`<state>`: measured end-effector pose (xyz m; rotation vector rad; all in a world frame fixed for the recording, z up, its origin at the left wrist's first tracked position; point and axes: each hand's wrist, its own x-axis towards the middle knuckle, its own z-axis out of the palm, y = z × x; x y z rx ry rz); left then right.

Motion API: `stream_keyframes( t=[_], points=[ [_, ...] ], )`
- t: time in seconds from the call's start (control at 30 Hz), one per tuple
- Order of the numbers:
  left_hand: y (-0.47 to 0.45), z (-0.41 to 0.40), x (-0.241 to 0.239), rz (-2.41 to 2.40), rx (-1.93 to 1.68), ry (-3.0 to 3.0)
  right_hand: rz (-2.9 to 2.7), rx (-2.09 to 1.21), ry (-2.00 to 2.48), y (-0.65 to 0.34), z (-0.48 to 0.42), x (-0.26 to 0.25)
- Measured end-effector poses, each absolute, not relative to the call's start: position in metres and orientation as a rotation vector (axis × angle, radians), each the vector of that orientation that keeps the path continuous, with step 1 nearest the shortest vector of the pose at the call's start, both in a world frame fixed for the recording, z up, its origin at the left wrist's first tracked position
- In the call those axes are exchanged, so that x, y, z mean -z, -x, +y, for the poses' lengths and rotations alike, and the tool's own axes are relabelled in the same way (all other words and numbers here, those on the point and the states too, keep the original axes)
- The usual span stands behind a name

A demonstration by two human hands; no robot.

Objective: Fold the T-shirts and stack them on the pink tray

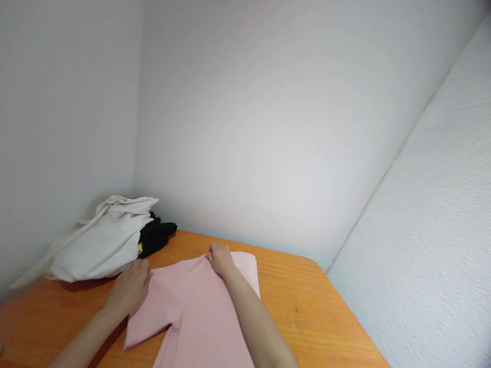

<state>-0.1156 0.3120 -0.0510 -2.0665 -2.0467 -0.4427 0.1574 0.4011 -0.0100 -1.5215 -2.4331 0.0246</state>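
Note:
A pale pink T-shirt (207,317) lies spread on the wooden table, its short sleeve pointing to the lower left and its lower part running out of the frame. My left hand (132,281) is closed on the upper edge of that sleeve, fingertips curled under or out of sight. Along the top edge, near the neck, my right hand (221,259) pinches the fabric, and my forearm crosses over the shirt's right side. A lighter pink part of the cloth shows beyond my right wrist.
At the back left, a white cloth bag (103,245) slumps on the table, with black fabric (155,237) and a bit of yellow beside it. The orange wooden table (314,312) meets pale walls behind and to the right.

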Motion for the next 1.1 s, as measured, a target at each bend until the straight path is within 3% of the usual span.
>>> stream_keyframes(
  t=[0.33,0.5,0.8,1.1],
  points=[
    [0.117,0.312,0.054,-1.975,0.344,2.024,-2.191,0.159,1.779,-0.194,0.397,0.022],
    [0.115,0.312,0.050,-2.007,0.432,2.058,-1.996,0.201,2.022,-0.254,0.390,0.026],
    [0.101,0.301,0.019,-2.052,0.791,2.270,-2.221,0.158,1.889,-0.294,0.366,0.030],
    [0.080,0.345,0.027,-2.157,0.489,2.191,-2.226,0.284,1.936,-0.283,0.410,0.008]
  ],
)
